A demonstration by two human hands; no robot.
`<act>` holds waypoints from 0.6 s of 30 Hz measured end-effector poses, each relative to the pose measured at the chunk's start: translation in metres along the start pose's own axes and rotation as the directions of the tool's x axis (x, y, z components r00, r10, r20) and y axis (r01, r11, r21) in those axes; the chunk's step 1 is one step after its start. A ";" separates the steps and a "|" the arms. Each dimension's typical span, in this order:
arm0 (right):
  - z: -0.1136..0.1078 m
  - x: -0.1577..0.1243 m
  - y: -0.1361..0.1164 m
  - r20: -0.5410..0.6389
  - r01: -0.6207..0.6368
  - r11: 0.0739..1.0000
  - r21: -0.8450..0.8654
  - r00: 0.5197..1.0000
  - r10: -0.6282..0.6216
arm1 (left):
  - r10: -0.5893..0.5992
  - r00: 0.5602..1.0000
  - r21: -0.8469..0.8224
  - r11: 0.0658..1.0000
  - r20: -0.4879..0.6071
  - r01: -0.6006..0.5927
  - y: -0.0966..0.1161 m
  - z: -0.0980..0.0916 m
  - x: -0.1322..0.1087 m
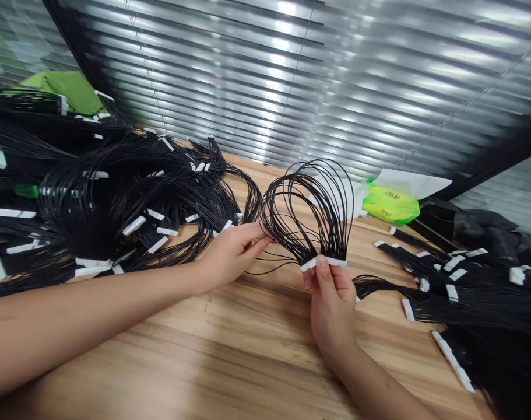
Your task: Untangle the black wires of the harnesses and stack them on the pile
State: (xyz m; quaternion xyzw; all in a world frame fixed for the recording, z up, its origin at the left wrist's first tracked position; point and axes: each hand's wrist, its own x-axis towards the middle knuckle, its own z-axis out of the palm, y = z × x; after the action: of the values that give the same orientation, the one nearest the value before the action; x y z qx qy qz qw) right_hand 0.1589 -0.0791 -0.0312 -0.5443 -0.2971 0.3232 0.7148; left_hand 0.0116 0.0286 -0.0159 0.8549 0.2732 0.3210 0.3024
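Observation:
My right hand (pixel 330 303) is closed on the two white connectors (pixel 324 263) of a black wire harness (pixel 309 210), holding them side by side so the wires arch up in a loop. My left hand (pixel 232 251) pinches the left side of that wire loop with its fingertips. Both hands hover just above the wooden table (pixel 230 350).
A large tangled heap of black harnesses with white connectors (pixel 94 198) covers the table's left. Another pile of harnesses (pixel 466 291) lies at the right. A green packet (pixel 390 204) on white paper sits at the back by the window blinds (pixel 317 76).

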 end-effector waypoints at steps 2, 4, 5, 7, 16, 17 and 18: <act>0.000 0.000 0.001 0.035 -0.015 1.000 0.004 0.999 0.015 | -0.037 0.999 -0.003 0.999 0.001 0.037 -0.004 0.001 0.000; -0.001 -0.001 0.001 0.080 -0.036 0.999 0.006 0.996 0.036 | -0.039 0.999 -0.050 0.998 -0.014 0.039 -0.008 0.002 0.000; -0.001 -0.002 0.001 0.098 -0.046 0.999 0.009 0.994 0.045 | -0.030 0.999 -0.085 0.996 -0.026 0.028 -0.009 0.002 0.000; -0.001 -0.003 0.001 0.117 -0.057 0.998 0.016 0.992 0.055 | -0.021 0.999 -0.143 0.990 -0.048 0.014 -0.010 0.002 0.000; -0.001 -0.004 0.000 0.112 -0.060 0.998 0.026 0.992 0.057 | 0.106 0.990 -0.121 0.986 -0.090 -0.116 -0.008 0.002 -0.002; -0.001 -0.004 0.000 0.112 -0.059 0.998 0.023 0.992 0.056 | 0.105 0.991 -0.107 0.988 -0.083 -0.113 -0.009 0.002 -0.002; -0.001 -0.004 0.000 0.113 -0.060 0.998 0.019 0.992 0.058 | 0.101 0.992 -0.094 0.990 -0.075 -0.108 -0.009 0.002 -0.003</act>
State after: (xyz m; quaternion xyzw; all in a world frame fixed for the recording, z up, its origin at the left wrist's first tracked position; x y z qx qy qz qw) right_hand 0.1567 -0.0828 -0.0319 -0.5259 -0.3173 0.3777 0.6929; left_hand 0.0088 0.0320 -0.0251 0.8404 0.2222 0.3794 0.3170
